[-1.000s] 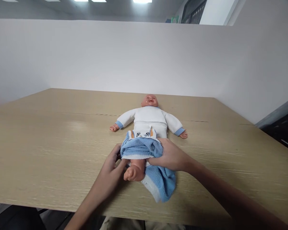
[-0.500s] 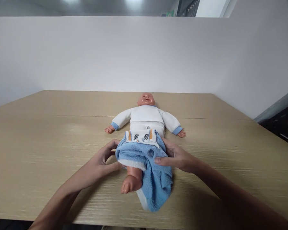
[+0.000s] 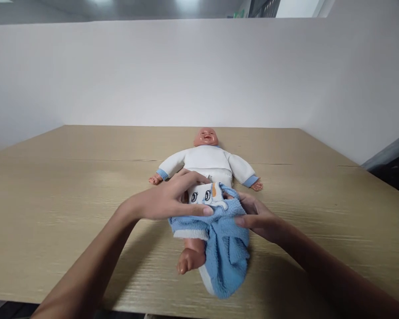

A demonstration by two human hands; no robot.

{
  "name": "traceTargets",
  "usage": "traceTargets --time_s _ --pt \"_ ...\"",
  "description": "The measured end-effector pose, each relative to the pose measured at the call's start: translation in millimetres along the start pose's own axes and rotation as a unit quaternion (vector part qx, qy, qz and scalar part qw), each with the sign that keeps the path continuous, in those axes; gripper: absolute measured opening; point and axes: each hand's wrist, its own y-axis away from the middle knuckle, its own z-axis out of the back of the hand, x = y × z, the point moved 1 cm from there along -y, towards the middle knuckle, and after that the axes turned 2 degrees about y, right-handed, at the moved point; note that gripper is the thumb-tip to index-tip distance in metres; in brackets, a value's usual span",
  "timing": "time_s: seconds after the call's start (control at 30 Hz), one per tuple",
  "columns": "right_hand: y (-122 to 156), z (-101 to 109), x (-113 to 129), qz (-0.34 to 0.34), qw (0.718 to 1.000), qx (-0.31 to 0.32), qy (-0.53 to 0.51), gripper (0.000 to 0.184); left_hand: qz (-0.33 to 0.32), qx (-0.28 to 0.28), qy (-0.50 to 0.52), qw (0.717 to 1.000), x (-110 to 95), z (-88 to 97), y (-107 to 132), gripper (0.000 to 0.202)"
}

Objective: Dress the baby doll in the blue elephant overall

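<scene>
Your left hand (image 3: 166, 199) has moved across the blue pants (image 3: 228, 252), fingers pointing right, pinching the waistband (image 3: 203, 195); opposite it, your right hand (image 3: 261, 219) pinches their side.

The left hand (image 3: 162, 199) covers one side of the printed panel (image 3: 201, 195), and whether its fingertips reach inside the blue trousers (image 3: 228, 261) cannot be told. Behind that cloth, most fingers of the right hand (image 3: 257, 217) are out of sight. Only one foot (image 3: 190, 260) of the doll (image 3: 208, 157) shows; fabric hides its other leg. The left forearm (image 3: 99, 261) is cut off below. Above the partition (image 3: 186, 71), a green shape (image 3: 241, 14) (cropped at the top) blurs; a dark object (image 3: 392, 170) at right is too dim to name.
</scene>
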Motion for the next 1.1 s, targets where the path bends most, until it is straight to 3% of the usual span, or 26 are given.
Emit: traceTargets --time_s 0.1,0.2,0.3,0.4,0.5,0.63,0.7,0.8,0.9,0.97,1.1 --pt "6.3 7.0 7.3 -0.011 0.999 0.003 0.045 0.056 -0.037 0.109 0.017 0.993 -10.6 14.1 -26.5 0.048" --pt "15.3 15.3 17.8 -0.045 0.992 0.01 0.12 0.058 -0.058 0.234 0.137 0.961 -9.5 17.9 -47.9 0.037" --pt "23.8 20.4 24.0 -0.089 0.984 0.049 0.144 0.061 -0.066 0.292 0.24 0.924 -2.1 11.5 -63.9 0.036" --pt "29.6 24.0 21.3 -0.106 0.985 0.053 0.123 0.064 -0.057 0.308 0.278 0.908 7.3 1.0 -74.7 0.051" --pt "32.1 28.8 12.6 -0.084 0.991 -0.014 0.101 0.065 -0.049 0.332 0.266 0.903 12.7 -6.6 -80.8 0.063" --pt "32.0 30.6 4.7 -0.086 0.989 -0.098 0.075 0.058 -0.07 0.374 0.239 0.893 11.9 -9.6 -82.4 0.042" --pt "32.5 27.8 6.4 -0.11 0.987 -0.075 0.086 0.061 -0.08 0.366 0.228 0.899 11.3 -9.9 -82.2 0.032" --pt "36.3 22.7 12.3 -0.153 0.983 0.019 0.104 0.065 -0.098 0.346 0.235 0.903 11.5 -11.4 -81.9 0.031" --pt "41.5 22.1 14.2 -0.177 0.976 0.077 0.099 0.048 -0.114 0.326 0.239 0.907 10.4 -13.8 -81.5 0.031" --pt "42.8 24.4 11.9 -0.154 0.982 0.051 0.097 0.04 -0.11 0.308 0.23 0.917 8.2 -15.3 -81.1 0.029" --pt "38.0 26.9 4.4 -0.086 0.99 -0.097 0.057 0.048 -0.095 0.334 0.185 0.919 3.5 -18.9 -80.4 0.044"
